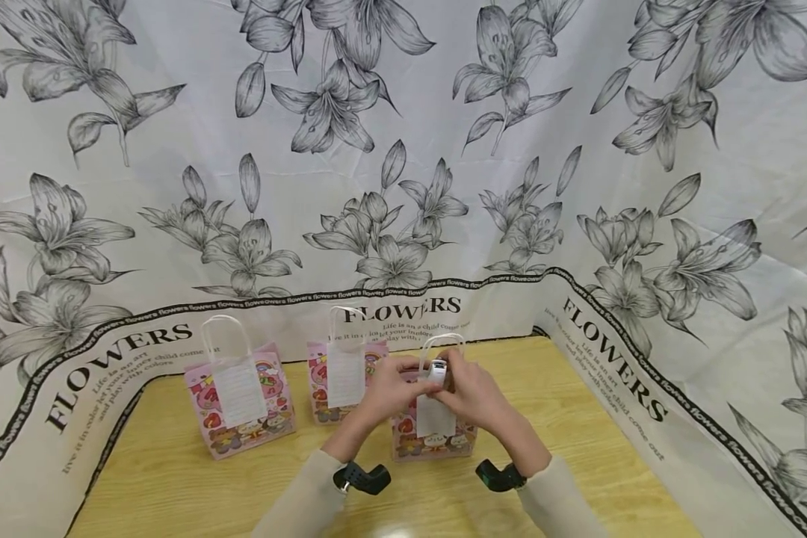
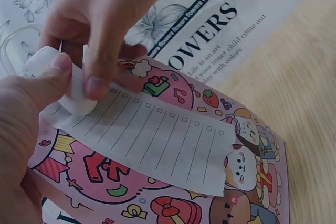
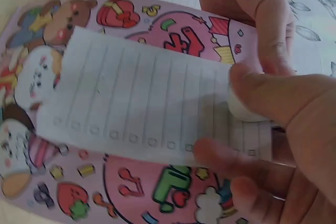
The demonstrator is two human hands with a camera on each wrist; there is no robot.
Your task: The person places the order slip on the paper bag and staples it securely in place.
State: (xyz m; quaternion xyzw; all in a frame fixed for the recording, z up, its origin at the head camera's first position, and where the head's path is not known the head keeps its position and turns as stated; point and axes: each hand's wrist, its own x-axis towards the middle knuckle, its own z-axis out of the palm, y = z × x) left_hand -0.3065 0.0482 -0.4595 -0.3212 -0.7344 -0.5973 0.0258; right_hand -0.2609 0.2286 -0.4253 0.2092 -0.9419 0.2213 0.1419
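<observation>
A small white stapler (image 1: pixel 437 370) is held between both hands at the top of the right-hand pink cartoon gift bag (image 1: pixel 467 446). My left hand (image 1: pixel 388 390) grips it with the thumb on its rounded body, plain in the left wrist view. From the other side my right hand (image 1: pixel 476 394) pinches the stapler and the bag's top edge, its thumb on the white body (image 3: pixel 242 106). Under the stapler, a lined checklist slip (image 2: pixel 157 135) lies against the bag's front. The slip's upper end is hidden by the stapler and fingers. A white handle (image 1: pixel 444 338) rises behind the hands.
Two like gift bags stand to the left, one in the middle (image 1: pixel 375 355) and one farther left (image 1: pixel 211 441), each with a white paper slip on its front. A flower-printed cloth (image 1: pixel 403 224) hangs behind and beside the wooden table (image 1: pixel 551 418).
</observation>
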